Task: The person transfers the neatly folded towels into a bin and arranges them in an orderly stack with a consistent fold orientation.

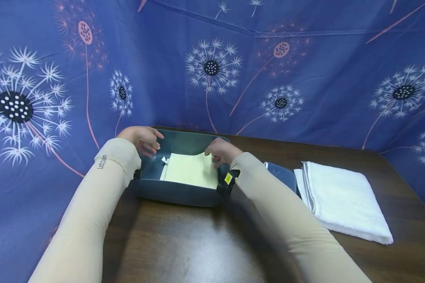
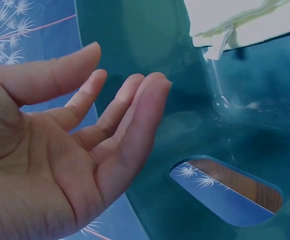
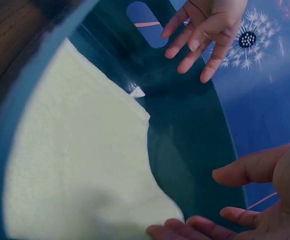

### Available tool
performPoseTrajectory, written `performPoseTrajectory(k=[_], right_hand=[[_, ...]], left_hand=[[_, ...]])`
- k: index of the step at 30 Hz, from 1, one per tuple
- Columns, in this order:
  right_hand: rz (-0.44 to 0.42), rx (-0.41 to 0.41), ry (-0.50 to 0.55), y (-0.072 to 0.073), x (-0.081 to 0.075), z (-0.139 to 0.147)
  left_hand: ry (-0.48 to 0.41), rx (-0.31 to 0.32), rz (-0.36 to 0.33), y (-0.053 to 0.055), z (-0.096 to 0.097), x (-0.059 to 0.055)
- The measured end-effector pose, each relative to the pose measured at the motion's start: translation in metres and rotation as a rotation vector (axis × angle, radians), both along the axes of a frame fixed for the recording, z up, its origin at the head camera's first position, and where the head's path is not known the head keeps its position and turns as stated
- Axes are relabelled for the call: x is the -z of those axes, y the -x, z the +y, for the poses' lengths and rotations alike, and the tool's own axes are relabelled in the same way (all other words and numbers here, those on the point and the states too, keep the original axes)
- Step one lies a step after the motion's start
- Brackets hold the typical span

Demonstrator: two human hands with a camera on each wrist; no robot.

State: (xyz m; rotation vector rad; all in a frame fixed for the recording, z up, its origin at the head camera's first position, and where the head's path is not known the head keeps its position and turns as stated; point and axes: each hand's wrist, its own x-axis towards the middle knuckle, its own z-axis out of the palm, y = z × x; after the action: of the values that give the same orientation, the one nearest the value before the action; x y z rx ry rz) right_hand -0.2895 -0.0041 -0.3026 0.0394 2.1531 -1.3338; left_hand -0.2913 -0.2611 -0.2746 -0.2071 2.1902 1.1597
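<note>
Tabletop (image 1: pixel 173 243), brown wood grain, lay nearest us. Over it reached two cream sleeves (image 1: pixel 79 220), probably worn as forearm covers; on the left cuff we read dark lettering, roughly "Letsslim", slightly blurred. A dark device (image 1: pixel 224 188) at the right wrist bore a yellow label, its print too small for us. Off right sat a white towel (image 1: pixel 343 200), folded square, perhaps for compactness; a dark blue folded cloth (image 1: pixel 282 175) lay beside it, partly behind the right sleeve. Teal bin (image 1: pixel 177 194) stood before the person, presumably so both hands could reach inside. In it we found a pale yellow cloth (image 1: pixel 191 169), folded flat, its white tag (image 1: pixel 164 160) jutting left, no legible print. Right hand (image 1: pixel 223 150) hung by the cloth's far right corner, fingers extended, gripping nothing; fingertip contact we could not confirm. Left hand (image 1: pixel 141 139) was empty, relaxed, fingers gently curved, above the bin's left end near a handle slot (image 2: pixel 227 190). Behind everything we noted a blue dandelion-print curtain (image 1: pixel 156 59), likely a backdrop.
</note>
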Motion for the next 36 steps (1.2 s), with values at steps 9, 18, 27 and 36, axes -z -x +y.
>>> performPoseTrajectory(k=[9,18,27,36], right_hand=[[0.070,0.070,0.078,-0.003,-0.018,0.008],[0.071,0.175,0.194,-0.003,-0.027,0.020],[0.075,0.254,0.263,-0.003,-0.030,0.027],[0.082,0.285,0.313,-0.006,-0.037,0.035]], left_hand=[[-0.039,0.053,0.090,-0.006,0.001,-0.010],[-0.138,0.007,0.193,-0.012,0.005,-0.017],[-0.205,-0.053,0.233,-0.016,0.016,-0.023],[-0.248,-0.105,0.250,-0.023,0.018,-0.030]])
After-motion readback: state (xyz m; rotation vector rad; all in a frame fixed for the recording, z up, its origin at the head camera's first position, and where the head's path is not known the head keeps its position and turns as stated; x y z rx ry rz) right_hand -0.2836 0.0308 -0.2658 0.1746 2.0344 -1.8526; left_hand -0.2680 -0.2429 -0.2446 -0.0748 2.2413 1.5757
